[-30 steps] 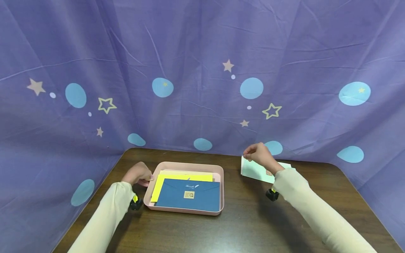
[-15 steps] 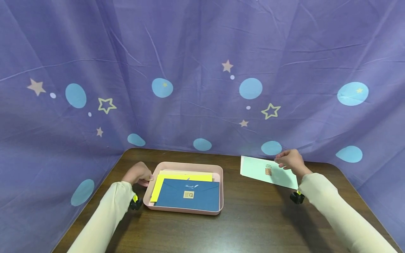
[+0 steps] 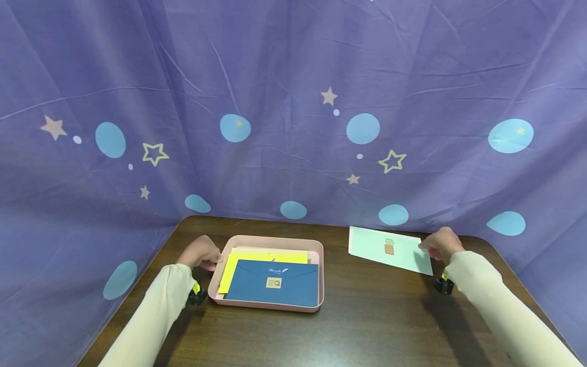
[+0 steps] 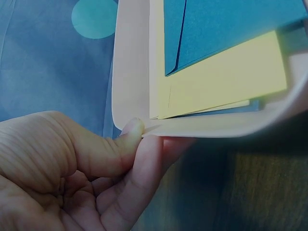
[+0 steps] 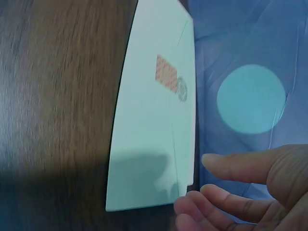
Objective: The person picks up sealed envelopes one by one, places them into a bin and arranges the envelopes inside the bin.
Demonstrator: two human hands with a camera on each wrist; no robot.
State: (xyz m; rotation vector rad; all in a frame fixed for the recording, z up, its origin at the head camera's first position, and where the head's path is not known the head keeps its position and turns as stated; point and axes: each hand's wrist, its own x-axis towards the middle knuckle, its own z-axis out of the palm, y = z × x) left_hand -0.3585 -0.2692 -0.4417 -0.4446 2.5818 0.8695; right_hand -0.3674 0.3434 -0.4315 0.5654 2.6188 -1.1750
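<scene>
My left hand pinches the left rim of a pink tray between thumb and fingers. A dark blue envelope with a square sticker lies in the tray. Beneath it is a yellow envelope, and further paper edges show under that. My right hand is at the right end of a mint-green envelope, thumb and fingers spread apart with nothing gripped between them. Its fingertips are close to the envelope's corner; whether they touch is unclear. A brown stamp marks the mint envelope, and a pale edge shows under it.
Both tray and mint envelope rest on a dark wooden table. A purple curtain with stars and blue dots hangs right behind the table's back edge and along its sides.
My right hand has moved right, from the mint envelope's left far corner across to its right end, uncovering the stamp. The left hand and tray stay where they were.
</scene>
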